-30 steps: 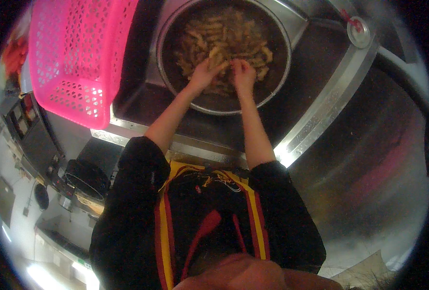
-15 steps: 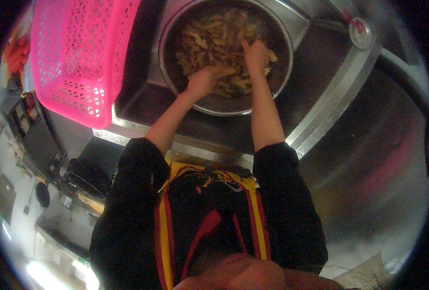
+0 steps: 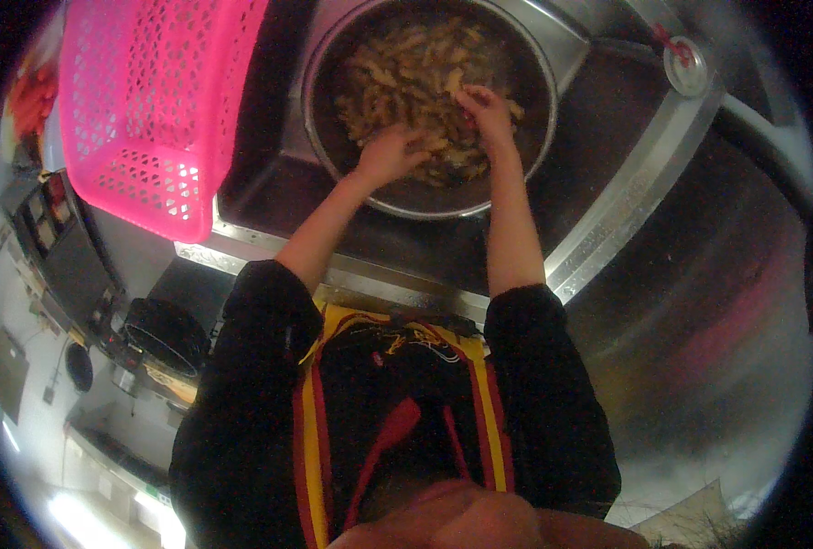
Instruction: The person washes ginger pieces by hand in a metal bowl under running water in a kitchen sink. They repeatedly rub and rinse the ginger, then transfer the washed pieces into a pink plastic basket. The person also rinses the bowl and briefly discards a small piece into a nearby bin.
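A large round metal basin stands in the sink, holding many pale yellow-brown, knobbly food pieces that look like chicken feet, in dark liquid. Above the right side of the heap, my right hand has its thumb and fingers pinched on one pale piece, which juts up from the fingertips. My left hand is at the near left part of the heap, fingers curled at the pieces; their tips are partly hidden among them, so what they hold is unclear.
A pink perforated plastic basket stands left of the basin, by the sink's metal front rim. To the right, a metal divider runs alongside, with a round fitting and red tie at its far end. A black pan-like container is at lower left.
My right hand has risen from the pieces and drawn slightly right and nearer, with a piece now at its fingertips. My left hand has hardly moved.
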Tool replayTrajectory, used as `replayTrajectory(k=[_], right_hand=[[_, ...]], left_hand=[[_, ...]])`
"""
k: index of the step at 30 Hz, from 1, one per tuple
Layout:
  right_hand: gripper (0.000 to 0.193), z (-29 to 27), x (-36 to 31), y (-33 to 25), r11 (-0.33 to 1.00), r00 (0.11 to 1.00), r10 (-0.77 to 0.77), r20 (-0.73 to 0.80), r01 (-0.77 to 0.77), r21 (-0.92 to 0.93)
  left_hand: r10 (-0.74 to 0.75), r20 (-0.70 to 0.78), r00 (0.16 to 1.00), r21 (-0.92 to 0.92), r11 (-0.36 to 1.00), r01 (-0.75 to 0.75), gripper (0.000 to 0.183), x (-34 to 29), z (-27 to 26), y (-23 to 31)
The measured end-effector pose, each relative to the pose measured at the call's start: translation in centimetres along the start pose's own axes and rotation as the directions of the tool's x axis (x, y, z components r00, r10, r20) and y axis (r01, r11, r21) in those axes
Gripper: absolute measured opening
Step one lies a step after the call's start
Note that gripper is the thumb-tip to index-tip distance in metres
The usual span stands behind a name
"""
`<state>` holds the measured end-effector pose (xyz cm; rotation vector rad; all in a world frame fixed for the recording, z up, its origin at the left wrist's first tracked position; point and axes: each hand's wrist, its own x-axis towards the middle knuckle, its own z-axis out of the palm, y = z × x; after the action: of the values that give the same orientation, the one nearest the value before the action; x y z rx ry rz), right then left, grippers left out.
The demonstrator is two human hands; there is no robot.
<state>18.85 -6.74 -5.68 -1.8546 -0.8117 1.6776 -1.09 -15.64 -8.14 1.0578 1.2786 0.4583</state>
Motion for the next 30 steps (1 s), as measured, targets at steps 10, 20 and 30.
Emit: replayTrajectory(k=[10,20,30], right_hand=[[0.022,2.3,-2.8,3.1,0.998,0.981,-0.042,0.190,0.033,0.053],[0.013,3.2,-5.1,3.4,0.962,0.944,0.067,0.322,-0.147,0.231],[0.013,4.2,-4.7,6.5,0.998,0.971,-0.054,0.231,0.060,-0.020]], left_hand=[[0.025,-0.269,0.963,0.293,0.954,0.057,0.036,0.4,-1.6,7.7],[-0.069,-0.076,0.995,-0.019,0.998,0.068,0.028,-1.6,-3.2,10.0],[-0.250,-0.019,0.968,-0.338,0.913,0.229,0.023,-1.6,-2.0,9.0]])
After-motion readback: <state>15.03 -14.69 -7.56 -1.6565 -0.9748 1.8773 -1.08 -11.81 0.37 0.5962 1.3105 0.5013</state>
